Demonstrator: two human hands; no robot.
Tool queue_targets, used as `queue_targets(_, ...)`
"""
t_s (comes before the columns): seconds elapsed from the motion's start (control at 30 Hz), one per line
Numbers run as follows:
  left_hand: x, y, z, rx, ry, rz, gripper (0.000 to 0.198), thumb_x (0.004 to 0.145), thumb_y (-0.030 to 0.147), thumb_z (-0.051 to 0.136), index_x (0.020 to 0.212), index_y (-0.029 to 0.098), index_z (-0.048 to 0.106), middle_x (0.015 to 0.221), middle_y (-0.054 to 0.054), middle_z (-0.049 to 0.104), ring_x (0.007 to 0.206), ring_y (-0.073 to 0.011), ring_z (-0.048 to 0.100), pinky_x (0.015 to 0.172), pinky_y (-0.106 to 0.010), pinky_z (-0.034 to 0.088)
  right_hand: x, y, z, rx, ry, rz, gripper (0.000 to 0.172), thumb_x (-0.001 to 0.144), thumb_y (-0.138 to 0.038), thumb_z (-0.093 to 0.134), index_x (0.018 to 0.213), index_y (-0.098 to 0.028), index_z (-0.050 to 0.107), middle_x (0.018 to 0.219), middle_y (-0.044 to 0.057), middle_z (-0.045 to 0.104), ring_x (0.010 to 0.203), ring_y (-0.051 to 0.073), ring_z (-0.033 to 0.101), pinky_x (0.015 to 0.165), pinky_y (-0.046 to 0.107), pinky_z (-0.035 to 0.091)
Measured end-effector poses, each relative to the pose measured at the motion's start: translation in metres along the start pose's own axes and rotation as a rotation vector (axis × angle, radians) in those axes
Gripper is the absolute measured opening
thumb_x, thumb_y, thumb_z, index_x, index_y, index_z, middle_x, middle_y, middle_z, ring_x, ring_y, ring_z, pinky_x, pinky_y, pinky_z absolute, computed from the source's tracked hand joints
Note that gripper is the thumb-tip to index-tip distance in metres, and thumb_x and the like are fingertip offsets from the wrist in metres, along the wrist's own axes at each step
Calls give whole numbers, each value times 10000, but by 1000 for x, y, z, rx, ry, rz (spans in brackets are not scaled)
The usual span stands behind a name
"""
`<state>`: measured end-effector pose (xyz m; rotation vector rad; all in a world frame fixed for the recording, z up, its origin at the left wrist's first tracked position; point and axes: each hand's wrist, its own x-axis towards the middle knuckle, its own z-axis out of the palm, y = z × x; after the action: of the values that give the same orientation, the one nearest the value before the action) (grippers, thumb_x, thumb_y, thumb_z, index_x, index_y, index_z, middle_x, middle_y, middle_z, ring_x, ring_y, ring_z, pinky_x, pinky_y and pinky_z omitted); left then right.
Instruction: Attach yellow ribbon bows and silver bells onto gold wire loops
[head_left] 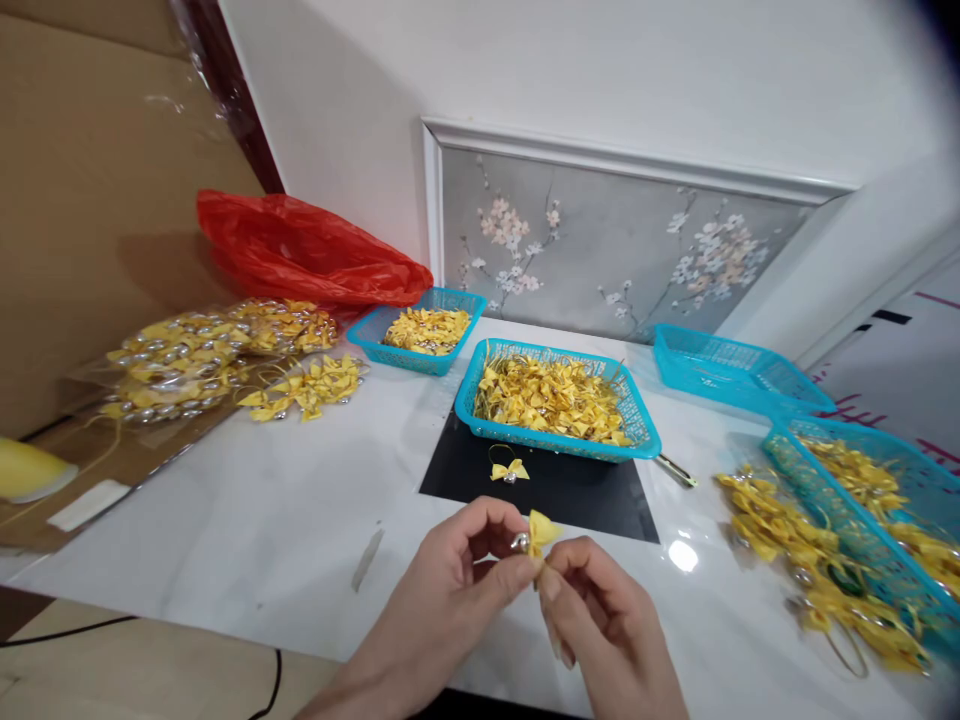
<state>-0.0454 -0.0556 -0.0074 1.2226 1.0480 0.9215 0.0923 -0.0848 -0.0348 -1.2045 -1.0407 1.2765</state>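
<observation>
Both of my hands meet near the table's front edge and pinch one small yellow ribbon bow (541, 533) with a silver bead. My left hand (450, 590) grips it between thumb and fingers from the left. My right hand (600, 610) pinches it from the right with thumb and forefinger. Just beyond, a finished yellow bow with a loop (509, 469) lies on a black mat (592, 495). A blue basket (637, 430) full of yellow bows stands behind the mat.
A second blue basket of bows (375, 335) sits at the back left, an empty one (742, 365) at the back right, another (915, 490) at the right edge beside a loose pile of bows (780, 530). Bagged bows (187, 355) and a red plastic bag (300, 250) lie left.
</observation>
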Motion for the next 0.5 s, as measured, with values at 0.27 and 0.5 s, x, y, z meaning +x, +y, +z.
queue_targets(0.27,-1,0,-2,-175,-60,-107,174,751,226,741,884,184,638,745,29,637,718,-125,566,692,-248,453,1,0,-2,100,-138,50,384,794,-514,643,658,-180,513,495,-73,404,447,79,308,460,215,236)
queue_targets(0.5,0,-4,-6,-365,-112,-180,188,727,267,790,826,147,685,714,8,634,615,-92,549,603,-212,441,2,-7,-13,-61,-8,-6,316,765,-439,657,627,-181,539,568,-44,412,527,109,336,495,234,262)
